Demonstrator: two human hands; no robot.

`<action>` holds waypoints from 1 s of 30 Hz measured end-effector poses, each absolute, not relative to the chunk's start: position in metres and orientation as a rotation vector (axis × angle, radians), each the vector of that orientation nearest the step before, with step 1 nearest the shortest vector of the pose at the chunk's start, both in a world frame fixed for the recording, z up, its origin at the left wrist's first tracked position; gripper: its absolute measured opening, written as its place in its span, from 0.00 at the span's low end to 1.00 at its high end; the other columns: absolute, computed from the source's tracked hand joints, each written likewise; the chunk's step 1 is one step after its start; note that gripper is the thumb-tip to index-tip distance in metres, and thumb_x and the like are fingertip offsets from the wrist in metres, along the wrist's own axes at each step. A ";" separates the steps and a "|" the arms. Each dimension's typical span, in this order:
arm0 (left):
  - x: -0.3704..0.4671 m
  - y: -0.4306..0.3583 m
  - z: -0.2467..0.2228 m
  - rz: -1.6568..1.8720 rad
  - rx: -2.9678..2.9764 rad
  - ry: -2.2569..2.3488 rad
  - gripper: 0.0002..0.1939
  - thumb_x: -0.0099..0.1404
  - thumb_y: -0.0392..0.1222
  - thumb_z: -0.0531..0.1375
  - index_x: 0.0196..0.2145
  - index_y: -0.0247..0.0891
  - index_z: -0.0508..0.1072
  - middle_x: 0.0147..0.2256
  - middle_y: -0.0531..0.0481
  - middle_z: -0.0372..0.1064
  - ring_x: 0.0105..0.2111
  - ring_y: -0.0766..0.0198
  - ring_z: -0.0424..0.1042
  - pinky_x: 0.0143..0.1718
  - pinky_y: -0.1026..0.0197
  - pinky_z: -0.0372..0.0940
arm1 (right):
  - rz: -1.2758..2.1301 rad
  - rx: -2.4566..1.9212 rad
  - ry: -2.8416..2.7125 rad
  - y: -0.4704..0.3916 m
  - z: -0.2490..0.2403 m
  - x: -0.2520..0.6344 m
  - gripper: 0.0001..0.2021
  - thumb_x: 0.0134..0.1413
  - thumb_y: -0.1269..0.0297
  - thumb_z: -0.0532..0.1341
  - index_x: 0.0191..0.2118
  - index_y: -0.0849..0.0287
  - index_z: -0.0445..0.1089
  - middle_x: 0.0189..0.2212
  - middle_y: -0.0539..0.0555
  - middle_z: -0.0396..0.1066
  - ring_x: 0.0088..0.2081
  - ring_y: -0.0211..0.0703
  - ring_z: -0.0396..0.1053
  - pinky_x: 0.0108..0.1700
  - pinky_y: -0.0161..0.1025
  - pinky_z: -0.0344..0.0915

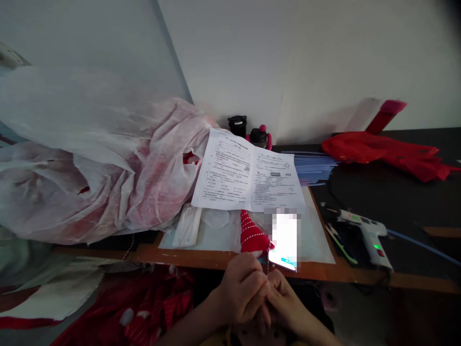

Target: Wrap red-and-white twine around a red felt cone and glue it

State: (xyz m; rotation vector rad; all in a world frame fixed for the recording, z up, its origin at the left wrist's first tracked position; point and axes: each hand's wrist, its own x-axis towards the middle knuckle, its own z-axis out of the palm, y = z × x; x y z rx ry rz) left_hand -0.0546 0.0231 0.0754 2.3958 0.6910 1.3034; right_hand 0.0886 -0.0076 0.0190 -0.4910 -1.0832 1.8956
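Note:
At the table's front edge, my left hand and my right hand meet, fingers closed together. A thin red-and-white twisted cord runs down into the fingers of both hands. Just above my left hand lies a red cone-shaped hat with white dashed stripes. A lit phone, partly pixelated, is to the right of the hat. Behind them lies a folded printed sheet. What the fingertips pinch is mostly hidden.
White plastic bags with red contents fill the left. A glue gun lies on the right, near red fabric and blue strips. Two dark bottles stand by the wall. Red striped items are below the table edge.

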 end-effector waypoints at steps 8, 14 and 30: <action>-0.067 0.024 0.075 1.163 2.416 0.595 0.13 0.76 0.37 0.44 0.30 0.40 0.56 0.24 0.53 0.58 0.25 0.65 0.57 0.28 0.59 0.54 | 1.927 -0.545 -1.192 -0.008 0.023 0.091 0.34 0.61 0.37 0.59 0.17 0.62 0.68 0.12 0.48 0.61 0.16 0.29 0.55 0.20 0.30 0.49; -0.068 0.014 0.067 1.110 2.242 0.688 0.11 0.74 0.37 0.47 0.30 0.40 0.57 0.23 0.55 0.58 0.23 0.68 0.58 0.26 0.62 0.53 | 1.838 -0.576 -1.259 -0.006 0.029 0.096 0.30 0.64 0.44 0.59 0.18 0.63 0.69 0.14 0.49 0.63 0.17 0.31 0.58 0.22 0.30 0.52; -0.120 0.047 0.062 1.519 2.066 1.622 0.20 0.71 0.34 0.56 0.20 0.38 0.61 0.15 0.59 0.56 0.15 0.73 0.60 0.20 0.68 0.55 | 1.283 -0.784 -1.582 -0.014 0.035 0.112 0.09 0.66 0.58 0.61 0.44 0.53 0.77 0.30 0.52 0.76 0.33 0.40 0.73 0.39 0.36 0.66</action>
